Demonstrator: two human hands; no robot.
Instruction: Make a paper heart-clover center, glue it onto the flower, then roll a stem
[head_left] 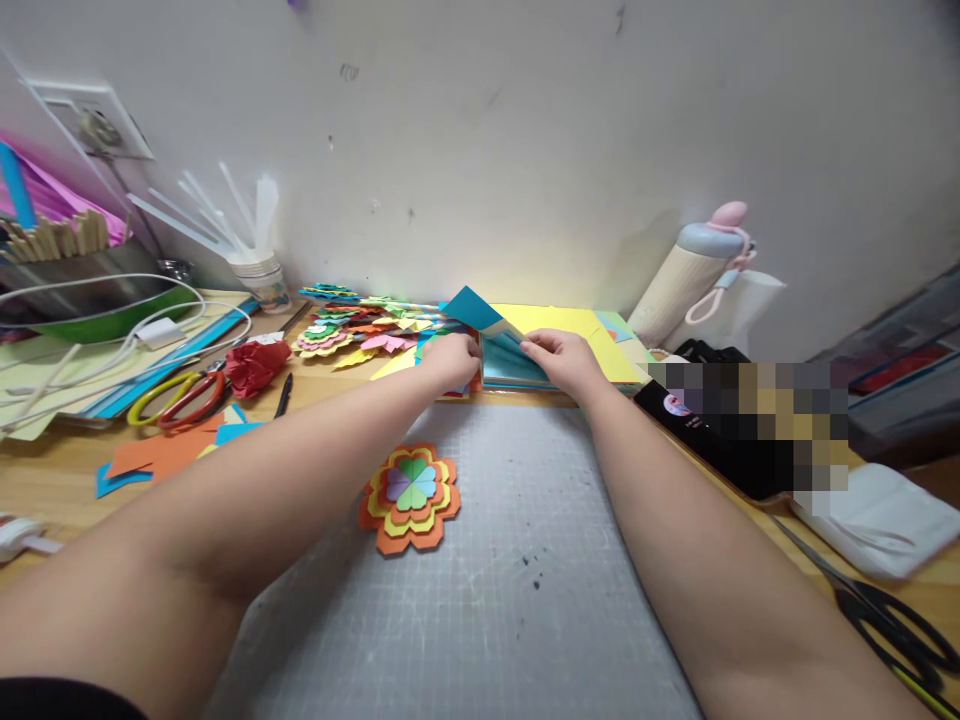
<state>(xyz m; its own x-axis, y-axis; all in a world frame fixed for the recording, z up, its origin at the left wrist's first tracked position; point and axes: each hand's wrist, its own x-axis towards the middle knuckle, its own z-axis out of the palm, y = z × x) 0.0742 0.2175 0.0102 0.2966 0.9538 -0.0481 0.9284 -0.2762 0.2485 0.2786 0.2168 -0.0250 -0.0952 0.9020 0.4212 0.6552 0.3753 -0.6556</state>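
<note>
At the back of the mat, my right hand [564,362] pinches the near edge of a blue paper sheet [474,307], which tilts up from a stack of blue paper [514,365]. My left hand [452,362] is at the left edge of that stack with its fingers curled closed; what they grip, if anything, is hidden. A layered paper flower [411,498] in orange, yellow, green and purple lies flat on the grey cutting mat [517,580], nearer to me than both hands.
Folded paper flowers [352,335] lie against the wall, beside yellow paper [574,320]. Scissors [184,398], crumpled red paper [257,368] and orange scraps [169,452] are left. To the right are a bottle [686,270], a phone [712,440], a tissue pack [885,525] and black scissors [885,620].
</note>
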